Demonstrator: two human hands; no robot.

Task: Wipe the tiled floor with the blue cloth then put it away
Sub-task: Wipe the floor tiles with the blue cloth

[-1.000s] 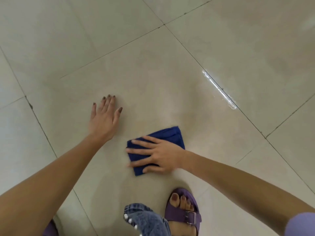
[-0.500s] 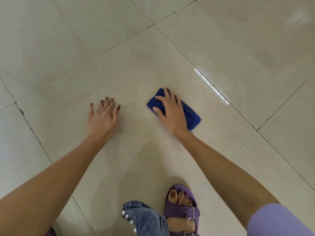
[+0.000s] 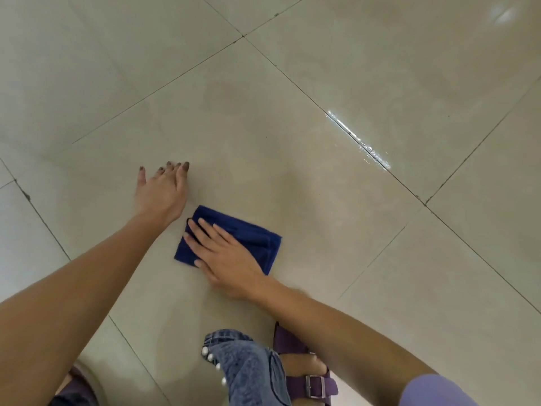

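Note:
A folded blue cloth [image 3: 257, 238] lies flat on the glossy beige tiled floor [image 3: 263, 136]. My right hand [image 3: 225, 256] presses down on the cloth with its fingers spread over the left half. My left hand [image 3: 162, 191] rests flat on the tile just up and left of the cloth, fingers apart, holding nothing. The two hands nearly touch at the cloth's upper left corner.
My foot in a purple buckled sandal [image 3: 310, 379] and a denim trouser leg [image 3: 246, 370] are at the bottom, close below the cloth. A wet bright streak [image 3: 358, 139] runs along a grout line to the right. Dark grout lines cross the floor.
My right hand slid the cloth away to the upper right, then back toward me and to the left, beside the left hand. The left hand stayed planted on the tile.

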